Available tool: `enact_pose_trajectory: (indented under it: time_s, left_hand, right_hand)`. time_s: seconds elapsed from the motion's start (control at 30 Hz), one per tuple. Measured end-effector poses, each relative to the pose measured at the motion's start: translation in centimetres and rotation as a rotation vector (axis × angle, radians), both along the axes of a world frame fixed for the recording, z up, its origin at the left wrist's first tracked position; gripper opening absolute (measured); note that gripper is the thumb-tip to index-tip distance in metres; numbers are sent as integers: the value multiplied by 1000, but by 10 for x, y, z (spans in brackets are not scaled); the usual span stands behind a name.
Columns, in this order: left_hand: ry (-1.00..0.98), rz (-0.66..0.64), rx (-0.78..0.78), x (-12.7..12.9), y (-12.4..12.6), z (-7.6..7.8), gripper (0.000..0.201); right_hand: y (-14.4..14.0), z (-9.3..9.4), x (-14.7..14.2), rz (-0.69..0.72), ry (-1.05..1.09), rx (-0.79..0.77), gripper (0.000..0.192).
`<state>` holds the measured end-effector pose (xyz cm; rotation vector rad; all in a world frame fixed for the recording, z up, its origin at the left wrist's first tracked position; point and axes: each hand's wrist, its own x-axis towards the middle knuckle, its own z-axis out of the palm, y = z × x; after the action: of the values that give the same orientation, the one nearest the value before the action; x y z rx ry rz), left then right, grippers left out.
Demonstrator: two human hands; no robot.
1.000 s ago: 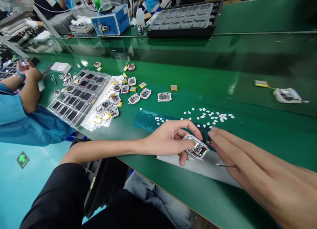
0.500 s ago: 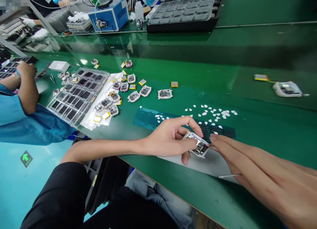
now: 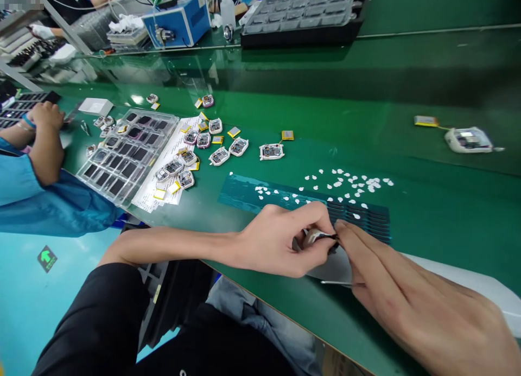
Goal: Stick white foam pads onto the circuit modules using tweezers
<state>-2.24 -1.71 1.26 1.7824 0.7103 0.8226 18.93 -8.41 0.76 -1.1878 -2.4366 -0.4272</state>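
Note:
My left hand (image 3: 280, 240) grips a small white watch case (image 3: 315, 237) with an exposed circuit board, tilted on edge over a grey sheet (image 3: 336, 267) at the table's front edge. My right hand (image 3: 411, 305) reaches in from the right, its fingertips touching the case's right end. A thin metal tweezer (image 3: 340, 282) lies under that hand's fingers. Just behind the hands lies a dark teal strip (image 3: 366, 216) with rows of black pads, and small white peeled bits (image 3: 350, 185) are scattered on and beyond it.
Several open watch cases (image 3: 215, 142) with yellow batteries lie at mid-left beside a clear tray of screens (image 3: 126, 156). Another case with a battery (image 3: 468, 139) sits far right. A co-worker's arm in a blue sleeve (image 3: 40, 170) rests at the left. A blue machine (image 3: 179, 23) and black tray (image 3: 301, 18) stand behind.
My left hand has turned the watch case up on edge and closed more tightly round it. My right fingers have moved in against its right end. The view has shifted slightly down.

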Motion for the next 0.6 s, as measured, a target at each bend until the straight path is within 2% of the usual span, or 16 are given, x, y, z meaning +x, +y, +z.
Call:
enact_pose_trajectory:
  time_s: [0.1, 0.23, 0.37, 0.47, 0.6]
  left_hand:
    - [-1, 9, 37, -1, 2, -2, 8]
    - [-13, -32, -47, -2, 4, -2, 9]
    - [5, -60, 118, -4, 4, -5, 3]
    - [42, -118, 219, -6, 5, -7, 6]
    - [54, -173, 140, -8, 8, -7, 16]
  right_hand:
    - [5, 0, -4, 82, 33, 39, 50]
    - [14, 4, -6, 55, 342, -145, 33]
    - [17, 11, -9, -33, 487, -273, 15]
    - [18, 19, -13, -72, 587, -417, 25]
    - [19, 26, -16, -165, 655, -455, 31]
